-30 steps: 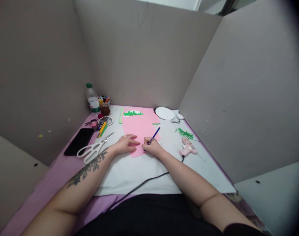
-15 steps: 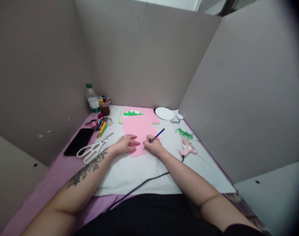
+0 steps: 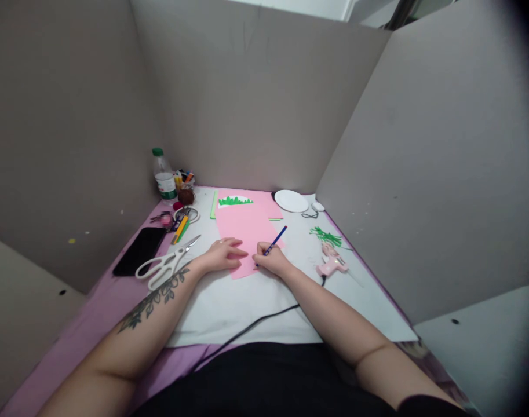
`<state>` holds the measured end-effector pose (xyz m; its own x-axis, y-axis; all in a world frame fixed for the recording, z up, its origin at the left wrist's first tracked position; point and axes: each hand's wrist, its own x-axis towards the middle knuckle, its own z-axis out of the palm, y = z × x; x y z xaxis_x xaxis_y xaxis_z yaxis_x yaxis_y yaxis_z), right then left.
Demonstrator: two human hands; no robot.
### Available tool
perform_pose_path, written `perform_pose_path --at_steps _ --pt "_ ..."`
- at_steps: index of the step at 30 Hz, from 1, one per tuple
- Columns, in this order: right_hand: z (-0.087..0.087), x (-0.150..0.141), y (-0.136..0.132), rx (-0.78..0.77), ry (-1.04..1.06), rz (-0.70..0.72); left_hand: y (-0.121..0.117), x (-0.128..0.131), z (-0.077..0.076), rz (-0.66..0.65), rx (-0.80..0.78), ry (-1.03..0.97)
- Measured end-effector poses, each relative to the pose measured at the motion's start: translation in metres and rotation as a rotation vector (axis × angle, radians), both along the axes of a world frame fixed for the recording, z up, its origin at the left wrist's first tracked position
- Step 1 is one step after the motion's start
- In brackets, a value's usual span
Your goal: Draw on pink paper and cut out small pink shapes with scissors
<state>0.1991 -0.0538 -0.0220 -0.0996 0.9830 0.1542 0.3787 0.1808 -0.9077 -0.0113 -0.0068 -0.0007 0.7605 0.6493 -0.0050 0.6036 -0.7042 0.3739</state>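
A sheet of pink paper [image 3: 236, 229] lies in front of me, overlapping more pink paper behind it. My left hand [image 3: 224, 253] rests open on its left side, fingers spread. With my right hand [image 3: 270, 258] I grip a blue pencil [image 3: 276, 240], its tip down at the sheet's lower right edge. Any line drawn there is too small to make out. Farther back, a white piece with green paper grass [image 3: 235, 201] lies on the pink paper. White-handled scissors [image 3: 166, 267] lie beside my left forearm.
On the left are a black phone [image 3: 140, 251], a plastic bottle [image 3: 164, 178], a tape roll [image 3: 192, 214] and a yellow cutter [image 3: 179, 229]. To the right lie a pink glue gun [image 3: 332, 263] with its cord, green strips [image 3: 327, 236] and a white disc [image 3: 291, 201]. Grey panels surround the table.
My right hand has shifted slightly downward with the pencil, which now stands a little steeper. My left hand has stayed in place.
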Motion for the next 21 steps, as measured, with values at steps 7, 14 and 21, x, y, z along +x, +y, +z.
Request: perform_pose_path --at_steps 7,14,21 --pt "-0.0012 -0.0038 -0.0008 -0.045 0.126 -0.016 0.0003 -0.0002 -0.0003 0.006 -0.004 -0.001" --pt "-0.0023 -0.0034 0.0042 0.005 0.068 -0.109 -0.0016 0.0005 0.0022 0.016 -0.009 0.003" --pt "-0.0018 -0.0034 0.0051 0.010 0.057 -0.129 -0.0026 0.0007 0.0039 0.022 -0.024 0.001"
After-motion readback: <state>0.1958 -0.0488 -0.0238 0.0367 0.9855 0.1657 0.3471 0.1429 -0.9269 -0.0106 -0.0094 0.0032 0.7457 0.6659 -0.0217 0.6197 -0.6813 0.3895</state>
